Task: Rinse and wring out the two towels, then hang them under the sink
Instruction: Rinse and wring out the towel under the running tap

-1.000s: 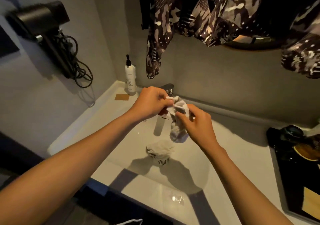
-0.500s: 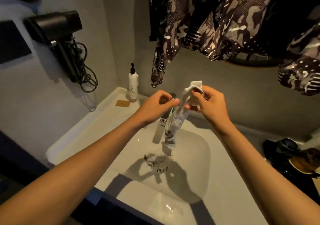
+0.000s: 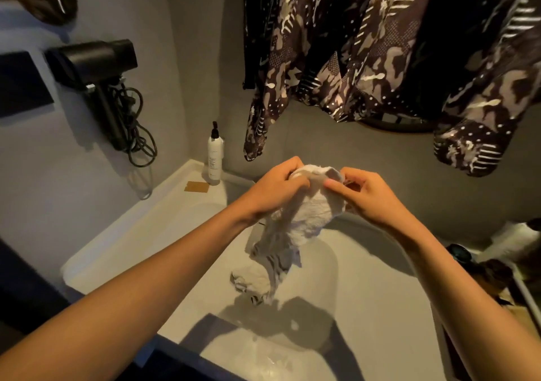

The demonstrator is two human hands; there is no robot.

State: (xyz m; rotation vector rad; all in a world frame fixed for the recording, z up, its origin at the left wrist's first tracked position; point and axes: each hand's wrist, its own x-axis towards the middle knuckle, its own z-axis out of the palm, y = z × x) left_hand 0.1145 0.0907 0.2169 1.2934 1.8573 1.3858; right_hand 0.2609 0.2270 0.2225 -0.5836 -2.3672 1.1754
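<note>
Above the sink point(image 3: 366, 307), the left hand point(image 3: 275, 193) and right hand point(image 3: 369, 196) pinch the first towel point(image 3: 304, 219) by its top edge, probably to wring it next, while the second towel point(image 3: 254, 281) lies in the basin.

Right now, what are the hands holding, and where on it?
Both hands, left hand and right hand, pinch one white towel along its top edge; the rest hangs over the sink.
</note>
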